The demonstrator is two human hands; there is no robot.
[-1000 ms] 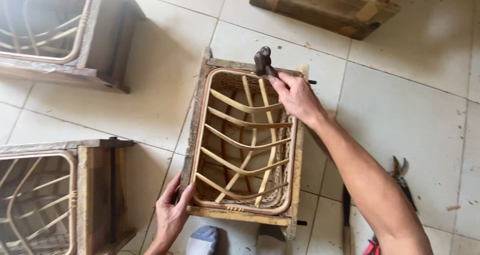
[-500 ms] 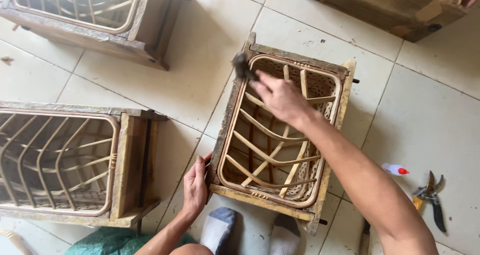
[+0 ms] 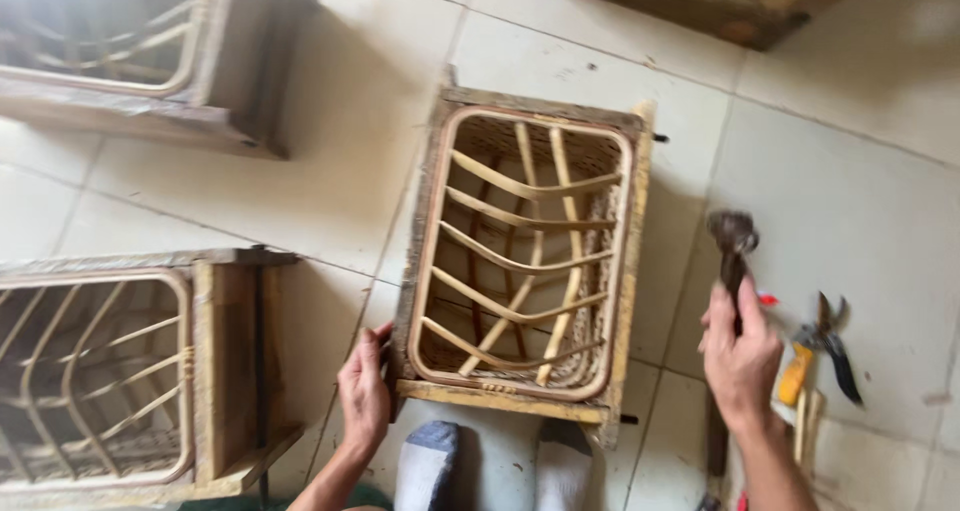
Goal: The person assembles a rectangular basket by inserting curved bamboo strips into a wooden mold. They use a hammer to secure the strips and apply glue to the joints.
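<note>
Right hand (image 3: 741, 356): clenched on hammer (image 3: 733, 253), now swung off the frame to its right | Left hand (image 3: 366, 391): grips rattan frame (image 3: 522, 256) near corner as before | Frame: on tiled floor (image 3: 860, 201), above socked feet (image 3: 428, 461) | Striking paused

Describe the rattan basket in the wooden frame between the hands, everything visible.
The basket is a rectangular box of worn wooden slats with a rounded pale rattan rim and curved rattan ribs crossing two uprights; woven sides show inside. It lies on the tiled floor. The left hand grips its near left corner, and two socked feet press its near edge. The right hand stays clear, holding a hammer.
</note>
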